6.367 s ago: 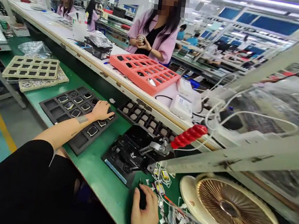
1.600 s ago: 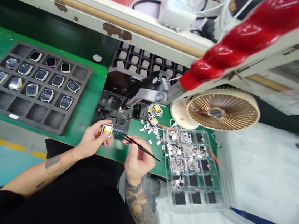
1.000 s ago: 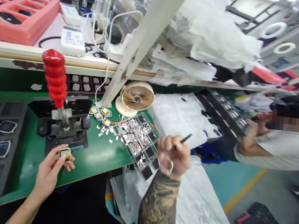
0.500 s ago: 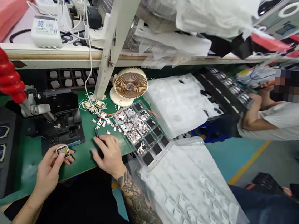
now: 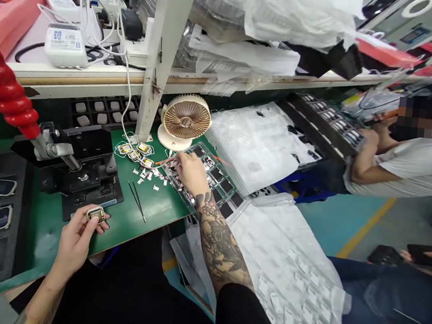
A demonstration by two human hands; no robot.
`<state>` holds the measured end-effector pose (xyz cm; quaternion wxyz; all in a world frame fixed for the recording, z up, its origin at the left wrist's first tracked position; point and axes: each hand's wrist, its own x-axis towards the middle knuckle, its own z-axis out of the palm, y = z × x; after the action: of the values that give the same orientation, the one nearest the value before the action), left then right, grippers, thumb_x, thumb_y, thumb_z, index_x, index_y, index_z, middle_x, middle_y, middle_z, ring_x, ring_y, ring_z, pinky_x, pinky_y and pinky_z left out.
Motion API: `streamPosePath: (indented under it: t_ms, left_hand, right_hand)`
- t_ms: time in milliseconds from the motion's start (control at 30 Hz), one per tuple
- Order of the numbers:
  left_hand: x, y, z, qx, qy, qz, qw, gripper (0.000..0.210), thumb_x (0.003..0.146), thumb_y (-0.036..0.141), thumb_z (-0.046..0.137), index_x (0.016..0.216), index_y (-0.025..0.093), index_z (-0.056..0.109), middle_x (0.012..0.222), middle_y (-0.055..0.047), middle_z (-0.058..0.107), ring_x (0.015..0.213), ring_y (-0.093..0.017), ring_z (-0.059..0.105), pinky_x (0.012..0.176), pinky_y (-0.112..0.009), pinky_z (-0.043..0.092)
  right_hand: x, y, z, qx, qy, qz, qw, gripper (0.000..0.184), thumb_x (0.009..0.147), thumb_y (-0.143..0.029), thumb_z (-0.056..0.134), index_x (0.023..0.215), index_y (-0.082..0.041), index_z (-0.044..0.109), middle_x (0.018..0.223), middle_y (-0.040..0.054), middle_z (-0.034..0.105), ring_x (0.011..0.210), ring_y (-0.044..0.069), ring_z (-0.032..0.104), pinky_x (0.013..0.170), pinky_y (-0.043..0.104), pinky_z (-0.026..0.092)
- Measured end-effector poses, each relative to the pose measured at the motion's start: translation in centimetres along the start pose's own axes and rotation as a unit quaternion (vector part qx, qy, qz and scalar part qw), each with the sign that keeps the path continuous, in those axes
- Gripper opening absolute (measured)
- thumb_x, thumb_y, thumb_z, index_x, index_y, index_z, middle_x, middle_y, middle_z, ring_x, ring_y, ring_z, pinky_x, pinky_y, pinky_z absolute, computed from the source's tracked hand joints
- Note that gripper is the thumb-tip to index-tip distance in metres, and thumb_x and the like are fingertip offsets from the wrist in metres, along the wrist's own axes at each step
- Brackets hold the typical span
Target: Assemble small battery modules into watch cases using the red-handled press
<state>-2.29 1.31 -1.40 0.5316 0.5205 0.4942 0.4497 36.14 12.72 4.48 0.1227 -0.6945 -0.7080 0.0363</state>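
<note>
My left hand (image 5: 78, 235) is closed around a small smartwatch case (image 5: 95, 214), its yellow-and-dark inside facing up and my thumb across it. My right hand (image 5: 193, 174) is over the clear compartment tray (image 5: 230, 205), fingers bent down and together among small white pieces; anything between the fingertips is hidden. Black tweezers (image 5: 137, 202) lie on the green bench between my hands. Small loose white pieces (image 5: 148, 175) are scattered beside the tray. Behind them sit several watch cases with yellow insides (image 5: 144, 148).
A press with a red handle (image 5: 5, 91) stands left, beside a black foam tray of watches (image 5: 2, 187). A small fan (image 5: 185, 119) is behind the parts tray, near a white post (image 5: 161, 57). White-covered trays (image 5: 289, 274) lie right. Another person (image 5: 406, 163) works farther right.
My right hand has left the tweezers on the bench and moved right and away from me, onto the compartment tray. My left hand still holds the watch case.
</note>
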Motion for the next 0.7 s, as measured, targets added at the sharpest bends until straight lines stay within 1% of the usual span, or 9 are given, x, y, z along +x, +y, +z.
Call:
streamPosePath:
  t_ms: [100,233,333,433,500,567,600,633,700]
  left_hand:
    - [-0.1,0.0,0.0,0.002,0.004,0.001,1.0,0.037,0.11,0.044,0.067,0.136,0.018,0.064,0.112,-0.013,0.084,0.088,-0.024,0.081,0.08,-0.04,0.066]
    - [0.0,0.2,0.3,-0.017,0.012,-0.004,1.0,0.036,0.11,0.044,0.068,0.136,0.021,0.057,0.114,-0.012,0.083,0.088,-0.023,0.081,0.078,-0.039,0.066]
    - [0.0,0.4,0.4,-0.042,0.018,-0.009,0.999,0.029,0.11,0.044,0.069,0.124,0.023,0.054,0.116,-0.012,0.083,0.087,-0.022,0.08,0.078,-0.038,0.065]
    - [-0.2,0.4,0.2,-0.036,0.01,-0.011,0.999,0.027,0.109,0.044,0.069,0.122,0.022,0.06,0.104,-0.008,0.082,0.079,-0.02,0.075,0.074,-0.034,0.06]
    - [-0.3,0.4,0.0,0.001,0.006,-0.01,1.0,0.028,0.107,0.043,0.072,0.123,0.021,0.069,0.094,-0.005,0.078,0.073,-0.018,0.069,0.069,-0.03,0.055]
    - [-0.3,0.6,0.1,0.046,0.006,-0.004,0.999,0.026,0.104,0.043,0.076,0.118,0.021,0.078,0.091,-0.005,0.076,0.071,-0.017,0.064,0.066,-0.029,0.049]
    - [-0.2,0.9,0.2,0.063,0.004,0.001,0.998,0.025,0.102,0.042,0.078,0.115,0.021,0.082,0.092,-0.005,0.076,0.071,-0.018,0.063,0.065,-0.029,0.048]
    - [-0.1,1.3,0.4,0.075,0.0,0.005,0.997,0.024,0.101,0.042,0.079,0.112,0.022,0.085,0.093,-0.006,0.076,0.072,-0.018,0.062,0.065,-0.029,0.046]
    - [0.5,2.2,0.9,0.09,-0.015,0.015,0.996,0.023,0.102,0.042,0.078,0.109,0.023,0.088,0.096,-0.007,0.077,0.075,-0.019,0.062,0.065,-0.03,0.045]
  right_hand:
    - [1.1,0.0,0.6,0.0,-0.012,-0.005,1.0,0.021,0.094,-0.009,0.067,0.112,-0.017,0.07,0.114,0.0161,0.078,0.108,0.032,0.065,0.095,0.04,0.049]
    - [1.2,-0.1,1.3,0.017,-0.009,0.009,1.0,0.02,0.091,-0.006,0.066,0.106,-0.018,0.07,0.109,0.0136,0.077,0.098,0.027,0.068,0.089,0.035,0.049]
    - [0.7,-0.1,1.4,0.036,0.026,0.025,0.999,0.018,0.099,-0.012,0.057,0.109,-0.017,0.071,0.107,0.0137,0.075,0.094,0.025,0.068,0.088,0.035,0.051]
    - [-0.3,0.0,1.5,0.055,0.089,0.047,0.993,0.025,0.106,-0.02,0.048,0.111,-0.015,0.072,0.102,0.0139,0.075,0.091,0.025,0.069,0.089,0.037,0.053]
    - [-1.2,0.1,1.6,0.108,0.161,0.067,0.979,0.025,0.106,-0.03,0.056,0.109,-0.015,0.076,0.097,0.0111,0.077,0.085,0.023,0.07,0.087,0.038,0.056]
    - [-2.3,-0.2,1.6,0.192,0.227,0.085,0.951,0.028,0.101,-0.043,0.07,0.108,-0.017,0.08,0.092,0.0074,0.08,0.079,0.021,0.072,0.085,0.038,0.059]
    - [-3.0,-0.6,1.6,0.234,0.248,0.09,0.936,0.03,0.098,-0.047,0.076,0.107,-0.018,0.082,0.091,0.006,0.081,0.077,0.02,0.072,0.083,0.037,0.061]
    - [-3.7,-1.4,1.5,0.267,0.258,0.089,0.924,0.03,0.096,-0.048,0.079,0.104,-0.02,0.083,0.089,0.0048,0.082,0.075,0.02,0.073,0.08,0.036,0.061]
    - [-5.2,-3.7,1.6,0.321,0.253,0.069,0.91,0.025,0.097,-0.046,0.081,0.093,-0.022,0.084,0.081,0.0019,0.081,0.068,0.018,0.072,0.073,0.033,0.061]
